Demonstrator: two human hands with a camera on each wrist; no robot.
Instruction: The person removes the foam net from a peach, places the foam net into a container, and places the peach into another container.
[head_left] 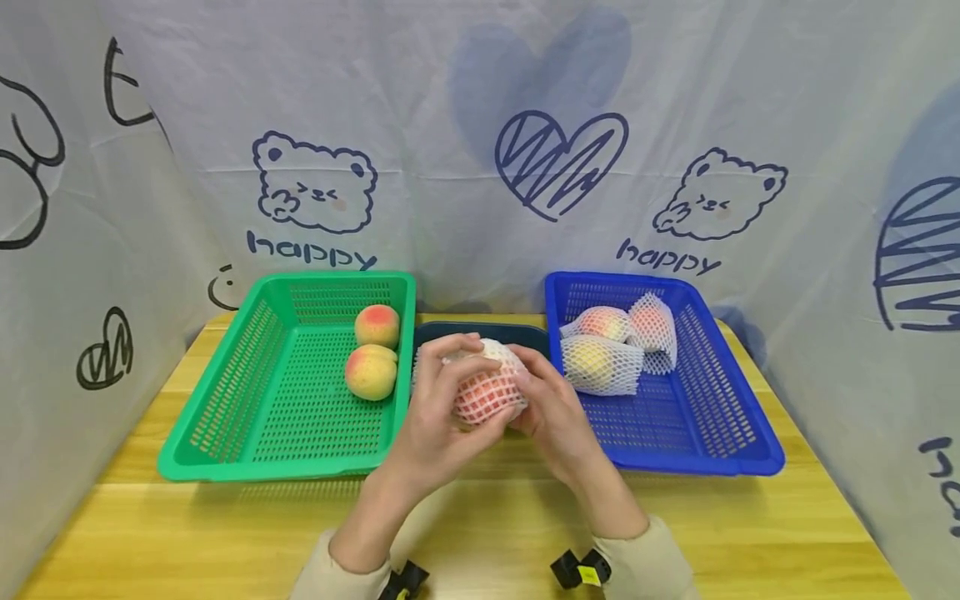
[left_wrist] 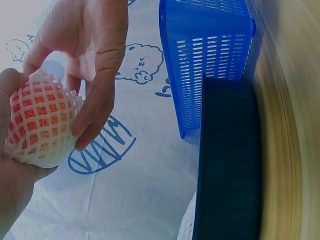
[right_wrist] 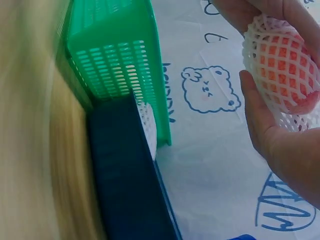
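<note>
Between both hands, above the middle of the table, is a red-and-pale peach (head_left: pixel 483 394) inside a white foam net (left_wrist: pixel 45 120). My left hand (head_left: pixel 427 417) grips it from the left, fingers over the top and thumb along the near side. From the right, my right hand (head_left: pixel 558 412) holds the netted fruit with its fingers and thumb at the net. In the right wrist view the net (right_wrist: pixel 295 121) extends past the peach at the lower end. Part of the fruit is hidden behind the fingers.
A green basket (head_left: pixel 217 454) on the left holds two bare peaches (head_left: pixel 371 372). A blue basket (head_left: pixel 697 462) on the right contains three netted peaches (head_left: pixel 592 362). Between them a dark container (head_left: pixel 536 335) stands behind the hands, with white netting (right_wrist: pixel 147 125) showing at its edge.
</note>
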